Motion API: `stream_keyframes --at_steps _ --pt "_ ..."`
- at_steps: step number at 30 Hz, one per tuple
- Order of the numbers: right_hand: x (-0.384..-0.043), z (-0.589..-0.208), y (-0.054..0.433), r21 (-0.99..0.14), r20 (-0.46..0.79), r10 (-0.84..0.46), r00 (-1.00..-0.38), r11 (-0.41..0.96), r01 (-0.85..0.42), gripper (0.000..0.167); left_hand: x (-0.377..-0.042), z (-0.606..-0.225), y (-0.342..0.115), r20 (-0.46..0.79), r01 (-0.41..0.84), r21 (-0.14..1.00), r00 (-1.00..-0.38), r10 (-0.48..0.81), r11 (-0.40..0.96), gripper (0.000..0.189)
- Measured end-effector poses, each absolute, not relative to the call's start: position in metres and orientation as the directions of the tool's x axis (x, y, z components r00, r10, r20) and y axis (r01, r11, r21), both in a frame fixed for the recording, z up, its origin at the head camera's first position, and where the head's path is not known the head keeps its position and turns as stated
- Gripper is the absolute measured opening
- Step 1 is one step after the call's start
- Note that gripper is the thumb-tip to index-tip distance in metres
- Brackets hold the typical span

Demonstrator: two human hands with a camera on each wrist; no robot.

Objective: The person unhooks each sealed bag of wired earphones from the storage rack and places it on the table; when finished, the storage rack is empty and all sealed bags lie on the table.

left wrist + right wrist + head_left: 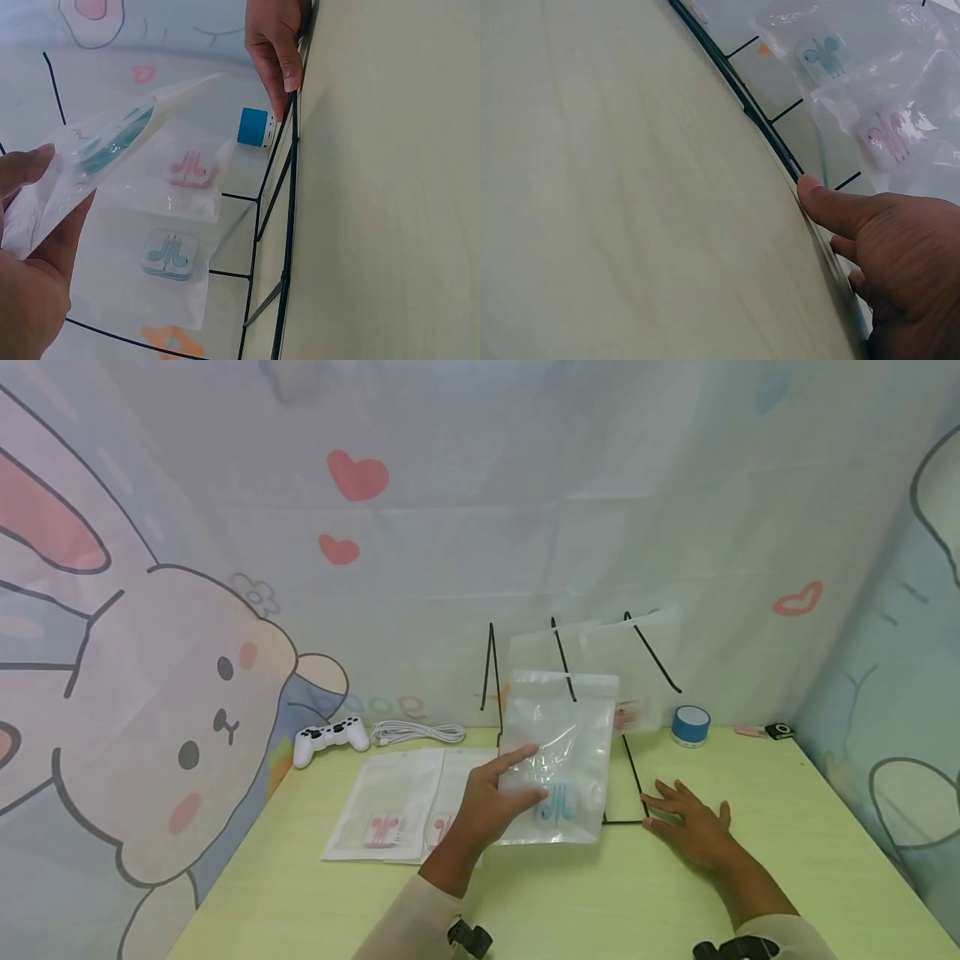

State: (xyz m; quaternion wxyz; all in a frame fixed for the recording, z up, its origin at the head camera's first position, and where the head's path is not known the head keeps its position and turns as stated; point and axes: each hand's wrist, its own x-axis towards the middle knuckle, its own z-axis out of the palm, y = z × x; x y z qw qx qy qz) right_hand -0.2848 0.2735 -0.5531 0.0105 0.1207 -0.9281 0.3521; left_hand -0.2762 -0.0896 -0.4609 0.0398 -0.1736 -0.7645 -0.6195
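While the left hand (487,802) pinches it: the clear bag (561,758) with teal earphones (556,804) is held up in front of the black wire rack (624,822); the middle hook (562,652) shows across its top edge, but I cannot tell if it passes through.
Left fingers: they grip this bag at its side, the thumb on one face and other fingers on the opposite face.
Right hand (693,831): its fingers are loosely spread, and the thumb touches a lower wire at the rack's right side.
Hanging on the rack: one pink earphone bag (169,176) and one teal earphone bag (169,281), both behind the held one.
Left tabletop (262,910): two flat bags (386,793) with pink earphones lie there, one partly over the other.
Behind these: a white game controller (330,739) and, just beside, a coiled white cable (417,732).
Far right: a blue cylinder (691,727), then a small black item (778,731).
Backdrop: cloth (480,552) with printed rabbit (187,693) and hearts (357,475).
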Motion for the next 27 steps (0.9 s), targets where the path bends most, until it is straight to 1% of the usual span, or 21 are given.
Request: stream_keyframes --at_steps 5,12,18,21,27 --pt "-0.286 -0.555 0.274 -0.650 0.109 -0.220 -0.969 0.722 -0.237 0.057 -0.272 -0.460 -0.091 0.288 0.329 0.933 -0.927 0.241 0.149 0.064" --pt "-0.286 -0.554 0.273 -0.642 0.116 -0.218 -0.969 0.728 -0.241 0.055 -0.263 -0.457 -0.094 0.262 0.300 0.947 -0.928 0.266 0.114 0.066" --pt "-0.287 -0.555 0.273 -0.647 0.110 -0.218 -0.970 0.725 -0.237 0.055 -0.256 -0.456 -0.095 0.270 0.311 0.946 -0.915 0.300 0.096 0.065" --pt "-0.287 -0.555 0.273 -0.651 0.110 -0.220 -0.969 0.721 -0.237 0.056 -0.253 -0.457 -0.095 0.271 0.306 0.950 -0.909 0.317 0.064 0.065" --pt "-0.285 -0.554 0.273 -0.648 0.119 -0.221 -0.968 0.721 -0.244 0.055 -0.249 -0.458 -0.096 0.278 0.310 0.949 -0.907 0.316 0.057 0.064"
